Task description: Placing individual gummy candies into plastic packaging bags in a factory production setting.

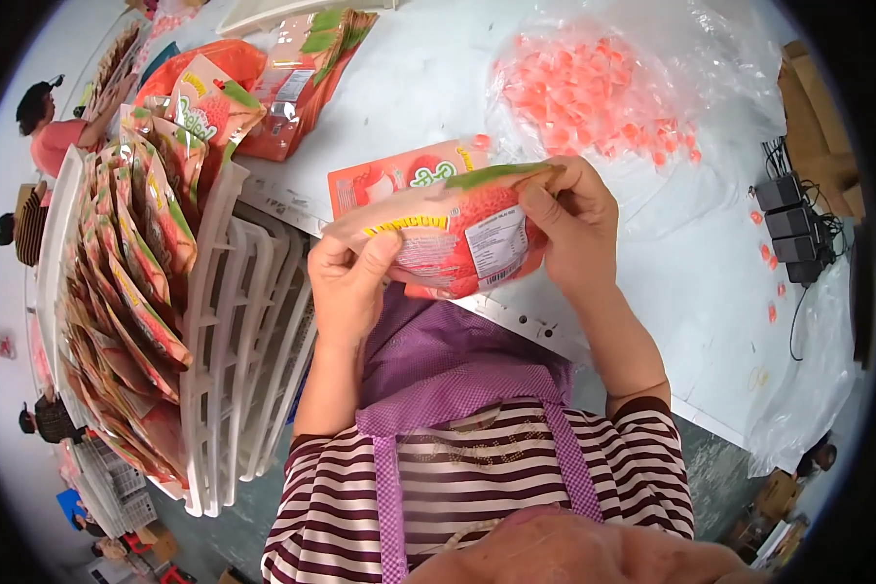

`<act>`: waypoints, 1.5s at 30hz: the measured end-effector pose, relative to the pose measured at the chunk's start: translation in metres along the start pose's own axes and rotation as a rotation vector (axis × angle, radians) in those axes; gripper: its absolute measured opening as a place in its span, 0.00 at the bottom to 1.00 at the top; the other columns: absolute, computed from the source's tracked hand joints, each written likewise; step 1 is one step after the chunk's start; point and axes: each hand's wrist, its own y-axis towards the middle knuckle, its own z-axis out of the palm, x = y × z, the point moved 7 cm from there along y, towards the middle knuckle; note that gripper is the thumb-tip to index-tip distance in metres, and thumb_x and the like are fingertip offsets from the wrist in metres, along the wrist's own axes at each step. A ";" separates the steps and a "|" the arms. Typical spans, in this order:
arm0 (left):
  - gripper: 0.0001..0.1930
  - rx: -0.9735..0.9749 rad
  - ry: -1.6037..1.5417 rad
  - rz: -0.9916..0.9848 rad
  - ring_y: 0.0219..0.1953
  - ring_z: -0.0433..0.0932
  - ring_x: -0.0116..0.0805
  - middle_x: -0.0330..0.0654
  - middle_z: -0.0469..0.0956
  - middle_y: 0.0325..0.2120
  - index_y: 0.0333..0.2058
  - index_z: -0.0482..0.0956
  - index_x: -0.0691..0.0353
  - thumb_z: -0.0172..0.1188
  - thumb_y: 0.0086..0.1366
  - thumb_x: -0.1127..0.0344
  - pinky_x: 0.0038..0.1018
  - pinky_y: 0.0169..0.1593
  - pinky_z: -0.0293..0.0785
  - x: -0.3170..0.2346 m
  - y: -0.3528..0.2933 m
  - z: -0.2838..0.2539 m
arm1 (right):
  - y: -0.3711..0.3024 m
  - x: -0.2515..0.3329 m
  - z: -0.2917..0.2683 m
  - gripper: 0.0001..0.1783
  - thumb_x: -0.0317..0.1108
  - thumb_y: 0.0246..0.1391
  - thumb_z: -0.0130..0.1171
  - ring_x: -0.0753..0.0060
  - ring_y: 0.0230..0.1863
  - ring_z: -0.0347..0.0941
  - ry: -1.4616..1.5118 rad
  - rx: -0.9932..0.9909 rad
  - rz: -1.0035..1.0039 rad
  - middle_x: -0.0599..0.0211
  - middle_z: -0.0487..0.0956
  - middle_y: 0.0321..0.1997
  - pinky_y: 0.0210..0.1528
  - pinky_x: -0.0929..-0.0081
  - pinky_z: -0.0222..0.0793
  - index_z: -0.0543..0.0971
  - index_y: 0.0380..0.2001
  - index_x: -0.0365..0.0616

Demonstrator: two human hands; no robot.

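Observation:
A pink-and-red plastic pouch (pixel 436 255) with a lychee picture, a green band and a white label is stretched sideways between my hands, above the near edge of the table. My left hand (pixel 348 284) pinches one end of it, thumb on the face towards me. At the other end, by the green band, the fingers and thumb of my right hand (pixel 576 229) are closed on its corner. Another pouch of the same design (pixel 355 187) lies flat on the table just behind, partly covered. Whether the held pouch is sealed, I cannot tell.
At left, a white crate (pixel 226 209) full of upright pouches tops a stack of crates. More pouches (pixel 282 112) lie beyond it. Small pink pieces (pixel 579 88) sit on clear plastic at the far right of the white table (pixel 414 92), near black adapters (pixel 788 229). People work farther left.

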 end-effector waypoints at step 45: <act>0.18 0.386 0.699 0.809 0.26 0.70 0.37 0.39 0.73 0.27 0.35 0.79 0.64 0.67 0.40 0.70 0.29 0.31 0.67 -0.062 -0.074 0.042 | -0.053 0.059 0.082 0.12 0.20 0.30 0.57 0.71 0.24 0.66 -1.212 0.650 -0.540 0.73 0.67 0.20 0.56 0.53 0.57 0.76 0.25 0.46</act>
